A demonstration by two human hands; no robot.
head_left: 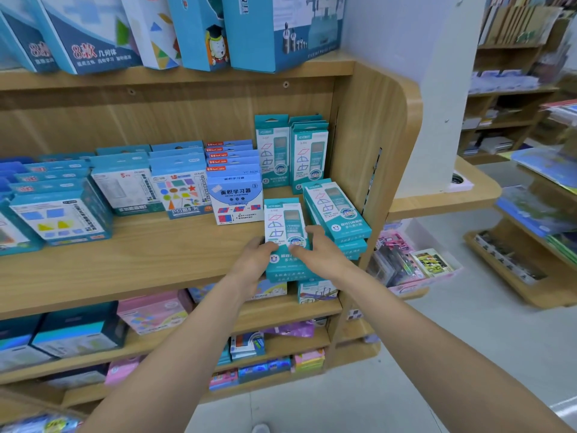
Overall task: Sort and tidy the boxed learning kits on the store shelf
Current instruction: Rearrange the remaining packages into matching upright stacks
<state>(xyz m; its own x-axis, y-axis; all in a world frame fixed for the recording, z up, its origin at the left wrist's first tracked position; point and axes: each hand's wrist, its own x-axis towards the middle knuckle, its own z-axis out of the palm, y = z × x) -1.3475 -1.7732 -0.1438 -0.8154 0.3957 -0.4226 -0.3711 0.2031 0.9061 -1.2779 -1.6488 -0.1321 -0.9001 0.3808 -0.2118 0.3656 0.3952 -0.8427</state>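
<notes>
Both hands grasp a teal-and-white cardboard kit box (282, 221) at the front edge of the light wooden shelf (140, 254). The left hand (254, 259) curls its grip round the left side, and the right hand (317, 253) pinches the right side with its thumb on the front. Matching teal boxes (337, 210) lean just beside it on the right.

The white cardboard area-learning box (234, 198) stood on the middle wooden shelf board (140, 254), at the front of a row of blue-topped cardboard boxes (231, 153) running back behind it. Directly to its left stood a blue cardboard box printed with coloured shapes (179, 190). Behind it and to its right, two tall teal cardboard boxes (273, 151) stood side by side. Farther right of it, leaning teal cardboard boxes (335, 210) lay beside the wooden side panel (374, 135). In front of it and to its right, a flat teal cardboard kit box (282, 221) lay on a stack at the board's front edge, with the left hand (256, 260) on its left edge and the right hand (318, 254) on its right.
</notes>
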